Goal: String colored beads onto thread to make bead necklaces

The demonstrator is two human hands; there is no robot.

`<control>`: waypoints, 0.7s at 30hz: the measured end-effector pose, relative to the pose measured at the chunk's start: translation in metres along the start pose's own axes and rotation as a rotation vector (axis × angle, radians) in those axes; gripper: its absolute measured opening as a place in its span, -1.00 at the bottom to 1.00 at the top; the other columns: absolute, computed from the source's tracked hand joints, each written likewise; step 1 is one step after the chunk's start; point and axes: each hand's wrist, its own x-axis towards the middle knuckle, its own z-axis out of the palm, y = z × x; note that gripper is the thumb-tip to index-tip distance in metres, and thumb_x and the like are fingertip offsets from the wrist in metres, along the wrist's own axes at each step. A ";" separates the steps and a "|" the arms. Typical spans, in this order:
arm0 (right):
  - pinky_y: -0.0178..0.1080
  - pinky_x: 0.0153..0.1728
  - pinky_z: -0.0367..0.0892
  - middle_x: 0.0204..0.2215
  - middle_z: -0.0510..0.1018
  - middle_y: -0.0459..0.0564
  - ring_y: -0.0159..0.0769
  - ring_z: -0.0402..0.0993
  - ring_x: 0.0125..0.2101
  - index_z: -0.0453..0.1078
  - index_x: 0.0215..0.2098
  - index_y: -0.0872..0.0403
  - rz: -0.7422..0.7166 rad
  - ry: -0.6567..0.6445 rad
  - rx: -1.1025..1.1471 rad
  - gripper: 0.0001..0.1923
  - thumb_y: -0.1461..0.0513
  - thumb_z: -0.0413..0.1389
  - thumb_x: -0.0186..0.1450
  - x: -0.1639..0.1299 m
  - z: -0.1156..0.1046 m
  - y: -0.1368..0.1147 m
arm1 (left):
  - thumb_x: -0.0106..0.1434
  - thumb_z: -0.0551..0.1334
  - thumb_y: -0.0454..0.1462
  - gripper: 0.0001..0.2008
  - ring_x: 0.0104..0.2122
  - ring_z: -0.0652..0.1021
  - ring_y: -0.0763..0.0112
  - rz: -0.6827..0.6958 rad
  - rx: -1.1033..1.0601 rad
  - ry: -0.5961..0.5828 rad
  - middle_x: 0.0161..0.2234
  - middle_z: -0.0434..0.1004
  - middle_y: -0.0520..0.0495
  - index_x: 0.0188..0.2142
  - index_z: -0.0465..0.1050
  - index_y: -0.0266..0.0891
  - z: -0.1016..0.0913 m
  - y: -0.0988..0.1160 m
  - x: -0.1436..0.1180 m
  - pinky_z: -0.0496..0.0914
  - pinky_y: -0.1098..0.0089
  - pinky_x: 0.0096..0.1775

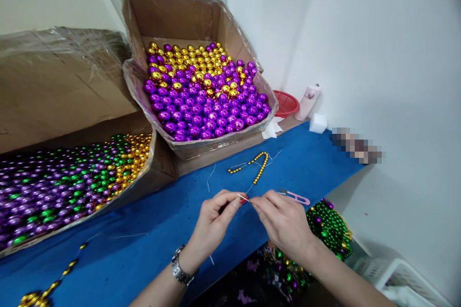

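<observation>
Thin white thread (252, 183) strung with small gold beads (260, 167), lying on the blue desk (151, 211) and pinched at its near end between left hand (212, 223) and right hand (283, 223), fingertips of both closed on it and meeting. Pink thread snips (297, 196) just beyond the right hand. Farther back, cardboard box of purple and gold balls (201, 96); left, box of purple, green and gold beads (72, 177).
</observation>
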 end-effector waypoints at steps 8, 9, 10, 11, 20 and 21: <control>-0.32 -0.35 0.18 -0.43 0.45 -0.07 -0.36 0.39 -0.42 0.41 -0.11 -0.04 -0.007 0.002 0.000 -0.75 0.29 -0.05 0.35 0.000 0.001 -0.001 | 0.20 0.24 -0.17 -0.76 -0.61 0.24 0.63 -0.247 -0.324 -0.020 -0.45 0.50 -0.03 -0.22 0.53 -0.25 0.002 -0.012 -0.001 0.08 0.57 -0.60; -0.32 -0.34 0.18 -0.42 0.45 -0.07 -0.36 0.39 -0.42 0.41 -0.11 -0.05 -0.003 -0.004 0.002 -0.75 0.30 -0.05 0.35 0.000 0.001 -0.001 | 0.19 0.24 -0.17 -0.77 -0.63 0.21 0.64 -0.258 -0.351 -0.019 -0.47 0.48 -0.01 -0.23 0.53 -0.25 0.002 -0.012 -0.001 0.05 0.57 -0.61; -0.32 -0.34 0.18 -0.42 0.45 -0.07 -0.36 0.39 -0.41 0.40 -0.11 -0.05 0.001 -0.009 0.004 -0.75 0.30 -0.05 0.34 0.000 0.001 0.000 | 0.18 0.25 -0.16 -0.76 -0.63 0.19 0.65 -0.268 -0.367 -0.019 -0.48 0.47 -0.01 -0.23 0.53 -0.26 0.002 -0.013 -0.001 0.04 0.57 -0.61; -0.32 -0.34 0.18 -0.42 0.45 -0.07 -0.35 0.39 -0.41 0.40 -0.10 -0.05 0.003 -0.012 0.006 -0.75 0.30 -0.04 0.34 0.000 0.001 0.000 | 0.18 0.25 -0.16 -0.76 -0.63 0.20 0.65 -0.276 -0.373 -0.018 -0.47 0.48 -0.02 -0.22 0.53 -0.26 0.002 -0.013 -0.001 0.05 0.57 -0.60; -0.33 -0.35 0.19 -0.43 0.45 -0.07 -0.36 0.39 -0.43 0.41 -0.11 -0.05 0.002 -0.007 0.002 -0.75 0.29 -0.04 0.35 -0.001 0.001 0.000 | 0.18 0.25 -0.17 -0.74 -0.54 0.34 0.54 -0.286 -0.373 -0.031 -0.34 0.55 -0.13 -0.18 0.51 -0.27 0.000 -0.014 0.000 0.18 0.52 -0.53; -0.33 -0.34 0.19 -0.43 0.45 -0.07 -0.36 0.39 -0.42 0.41 -0.11 -0.05 0.002 -0.009 0.005 -0.75 0.29 -0.04 0.34 -0.001 0.001 0.000 | 0.18 0.25 -0.17 -0.74 -0.56 0.33 0.56 -0.283 -0.373 -0.026 -0.35 0.54 -0.12 -0.19 0.51 -0.27 0.000 -0.014 0.000 0.17 0.53 -0.54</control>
